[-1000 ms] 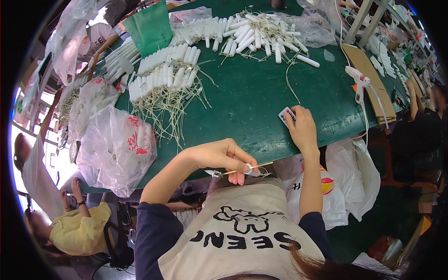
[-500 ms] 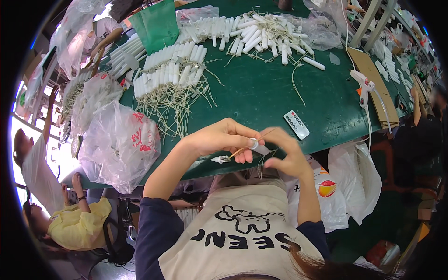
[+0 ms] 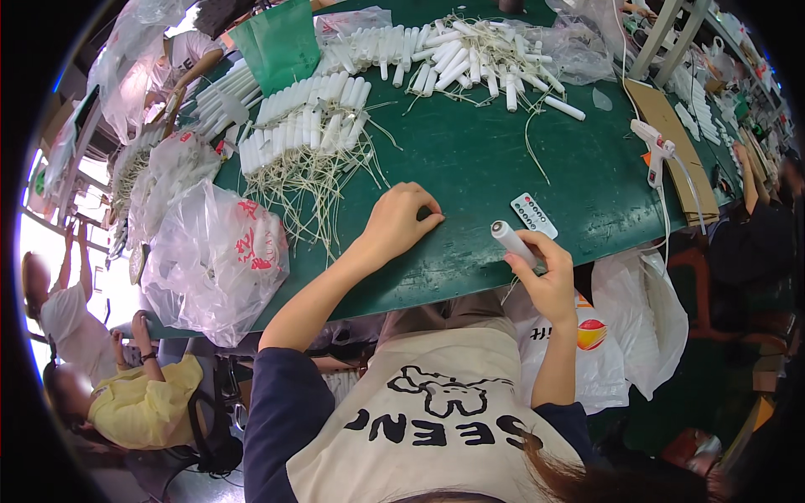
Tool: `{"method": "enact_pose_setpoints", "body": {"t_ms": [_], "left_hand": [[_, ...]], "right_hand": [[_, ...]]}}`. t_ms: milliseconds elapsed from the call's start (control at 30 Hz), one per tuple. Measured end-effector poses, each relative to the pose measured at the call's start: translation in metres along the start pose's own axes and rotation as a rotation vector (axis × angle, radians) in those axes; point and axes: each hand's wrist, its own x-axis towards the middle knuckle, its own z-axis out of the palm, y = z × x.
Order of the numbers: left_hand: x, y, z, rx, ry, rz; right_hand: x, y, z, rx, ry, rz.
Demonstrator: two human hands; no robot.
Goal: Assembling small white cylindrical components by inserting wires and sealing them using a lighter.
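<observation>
My right hand [image 3: 549, 277] is closed round a white plastic tube [image 3: 513, 241], its round end with a dark centre tilted up and to the left. Thin pale wires hang from below that hand. To its left, my left hand [image 3: 401, 220] is low over the table, fingers curled and thumb close to the index fingertip. Whatever may be between those fingertips is hidden or too small to make out. A white remote control [image 3: 534, 215] with dark buttons lies just beyond the tube.
Rows of white tubes with trailing wires [image 3: 306, 126] lie on the green table [image 3: 470, 168] at the left. A looser heap [image 3: 478, 59] is at the back. Plastic bags [image 3: 214, 260] stand at the left edge. At the right are a white glue gun [image 3: 654, 151] and cardboard [image 3: 671, 142]. Other people sit at the left.
My hands have moved apart. The right hand has carried the tube to the right, near the remote control. The left hand has let go of the tube; the small white-tipped piece no longer shows.
</observation>
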Motion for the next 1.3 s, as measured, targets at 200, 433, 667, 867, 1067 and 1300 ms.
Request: {"method": "enact_pose_setpoints", "body": {"t_ms": [200, 433, 667, 867, 1067, 1300], "left_hand": [[0.005, 0.032, -0.009, 0.082, 0.24, 0.228], [0.01, 0.077, -0.018, -1.221, -0.499, -0.624], [0.011, 0.06, -0.015, -0.769, -0.573, -0.372], [0.014, 0.066, -0.007, -0.855, -0.47, -0.577], [0.011, 0.049, -0.004, -0.822, -0.56, -0.462], [-0.018, 0.04, -0.011, -1.097, -0.434, -0.207]], "right_hand": [[0.002, -0.032, 0.003, -0.195, 0.082, -0.1], [0.008, -0.052, 0.021, -0.772, 0.118, -0.418], [0.006, -0.055, 0.009, -0.764, 0.203, -0.398], [0.007, -0.054, 0.014, -0.691, 0.153, -0.408], [0.009, -0.054, 0.013, -0.711, 0.122, -0.383], [-0.009, -0.057, 0.016, -0.148, 0.029, 0.157]]}}
